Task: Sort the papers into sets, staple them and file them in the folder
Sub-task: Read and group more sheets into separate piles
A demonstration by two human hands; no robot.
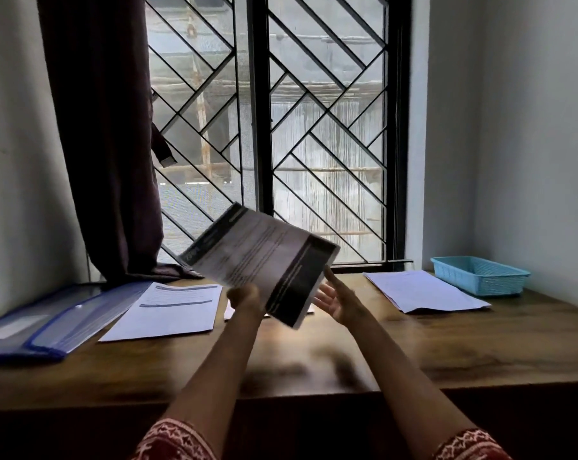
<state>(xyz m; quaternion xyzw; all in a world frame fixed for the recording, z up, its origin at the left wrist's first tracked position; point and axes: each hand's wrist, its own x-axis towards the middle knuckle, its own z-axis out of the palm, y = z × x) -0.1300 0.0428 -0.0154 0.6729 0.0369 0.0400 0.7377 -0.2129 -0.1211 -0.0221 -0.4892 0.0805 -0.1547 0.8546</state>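
A printed paper set (261, 260) tilts above the table, between a sheet (168, 310) beside the blue folder (48, 323) and a far-right stack (423, 290).

Folder (32, 327) at table (447, 353) left edge; paper set (168, 310) just right of it. Second paper set (423, 290) near back-right corner — basket (480, 275) just beside, toward the rt edge.

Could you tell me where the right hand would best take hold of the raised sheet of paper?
Probably the dark right edge of the sheet, coming from the right. That edge hangs free in the air, the right hand is open beside it, and the left hand already holds the bottom.
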